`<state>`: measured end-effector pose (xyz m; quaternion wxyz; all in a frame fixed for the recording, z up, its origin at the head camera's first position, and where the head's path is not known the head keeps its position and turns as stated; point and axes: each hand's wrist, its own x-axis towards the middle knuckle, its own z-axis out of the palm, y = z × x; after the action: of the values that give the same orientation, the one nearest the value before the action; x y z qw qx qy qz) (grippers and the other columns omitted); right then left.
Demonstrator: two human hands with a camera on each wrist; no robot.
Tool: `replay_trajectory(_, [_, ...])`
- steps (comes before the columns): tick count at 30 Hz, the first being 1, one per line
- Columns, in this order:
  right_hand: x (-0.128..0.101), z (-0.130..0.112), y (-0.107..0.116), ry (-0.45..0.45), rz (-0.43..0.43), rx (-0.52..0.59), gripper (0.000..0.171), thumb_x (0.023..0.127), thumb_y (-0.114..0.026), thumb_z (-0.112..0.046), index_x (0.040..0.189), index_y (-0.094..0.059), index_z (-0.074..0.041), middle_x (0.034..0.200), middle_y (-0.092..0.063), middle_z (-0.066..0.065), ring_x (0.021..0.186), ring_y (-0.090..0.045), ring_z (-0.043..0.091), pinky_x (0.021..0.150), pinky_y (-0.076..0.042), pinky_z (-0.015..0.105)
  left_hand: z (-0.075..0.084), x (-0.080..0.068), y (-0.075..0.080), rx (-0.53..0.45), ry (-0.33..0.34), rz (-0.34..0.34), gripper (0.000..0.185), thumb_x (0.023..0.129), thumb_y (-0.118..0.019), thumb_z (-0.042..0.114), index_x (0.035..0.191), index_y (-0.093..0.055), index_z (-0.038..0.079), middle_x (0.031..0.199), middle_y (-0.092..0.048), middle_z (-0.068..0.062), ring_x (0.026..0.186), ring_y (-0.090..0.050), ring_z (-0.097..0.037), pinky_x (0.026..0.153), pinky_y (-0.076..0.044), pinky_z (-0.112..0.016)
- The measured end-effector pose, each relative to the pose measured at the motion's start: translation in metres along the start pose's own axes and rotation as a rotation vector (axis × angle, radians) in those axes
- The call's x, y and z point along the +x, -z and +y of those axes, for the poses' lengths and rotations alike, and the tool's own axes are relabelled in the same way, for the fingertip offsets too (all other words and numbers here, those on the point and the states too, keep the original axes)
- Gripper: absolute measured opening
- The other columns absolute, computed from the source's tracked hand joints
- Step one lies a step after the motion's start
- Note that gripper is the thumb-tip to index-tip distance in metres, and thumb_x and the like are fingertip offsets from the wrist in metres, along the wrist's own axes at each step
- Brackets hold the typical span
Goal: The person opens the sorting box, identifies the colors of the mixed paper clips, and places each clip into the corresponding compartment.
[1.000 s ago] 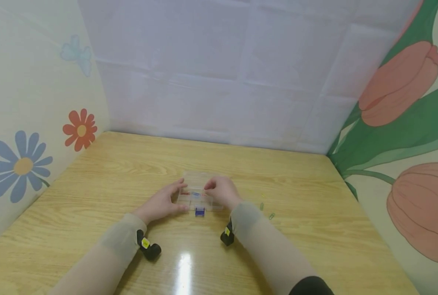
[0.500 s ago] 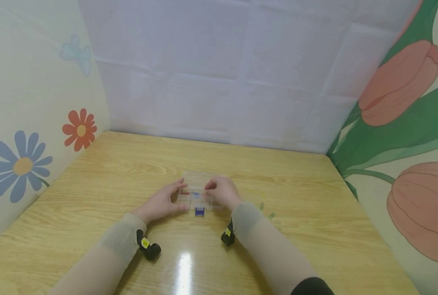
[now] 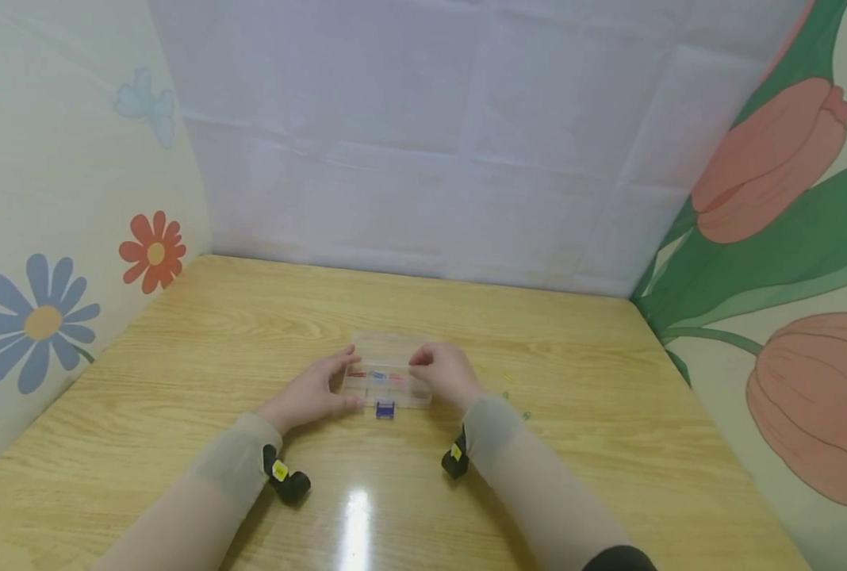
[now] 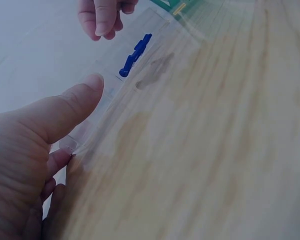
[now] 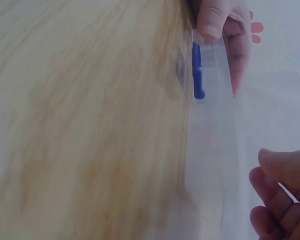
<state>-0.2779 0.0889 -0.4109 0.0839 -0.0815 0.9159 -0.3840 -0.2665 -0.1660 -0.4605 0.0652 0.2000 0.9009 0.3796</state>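
A clear plastic compartment box (image 3: 377,394) with a blue latch (image 3: 385,410) lies on the table, its transparent lid (image 3: 381,343) folded back. My left hand (image 3: 312,394) grips the box's left end, thumb at the front corner and fingers round the far side. In the back row of compartments lie a red paper clip (image 3: 357,374), a blue one (image 3: 377,375) and a pinkish-red piece (image 3: 396,377). My right hand (image 3: 446,373) hovers over the box's right end. Thumb and forefinger are slightly apart in the right wrist view (image 5: 282,187), with nothing visible between them.
Green paper clips (image 3: 526,415) and small yellow ones (image 3: 507,377) lie on the wooden table (image 3: 573,357) right of the box, partly hidden by the right arm. A white sheet stands behind; floral panels (image 3: 45,321) flank both sides.
My right hand has shifted to the right, away from the pinkish-red piece, uncovering more of the box's right compartments. The left hand and the box stay in place.
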Motion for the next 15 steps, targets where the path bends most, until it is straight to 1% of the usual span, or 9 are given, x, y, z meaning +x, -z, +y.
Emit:
replay_trajectory(7, [-0.004,0.011,0.013,0.015,0.033,-0.003,0.011,0.091,-0.067,-0.019,0.1,-0.07,-0.013,0.098,-0.067,-0.001,0.093,-0.061,0.017,0.085,-0.051,0.037,0.0,0.0,0.0,0.007,-0.002,0.002,0.087,0.079,-0.074,0.052,0.148,-0.038,0.014,0.16,-0.015,-0.001,0.144,-0.016,-0.036,0.113,-0.015,-0.059])
replay_trajectory(15, [-0.007,0.026,0.028,-0.008,0.071,-0.013,0.013,0.091,-0.067,-0.019,0.101,-0.071,-0.012,0.102,-0.068,0.001,0.095,-0.061,0.019,0.086,-0.051,0.039,0.001,0.0,0.0,0.014,0.003,0.003,0.087,0.078,-0.074,0.053,0.148,-0.038,0.014,0.16,-0.015,-0.001,0.144,-0.016,-0.036,0.113,-0.015,-0.059])
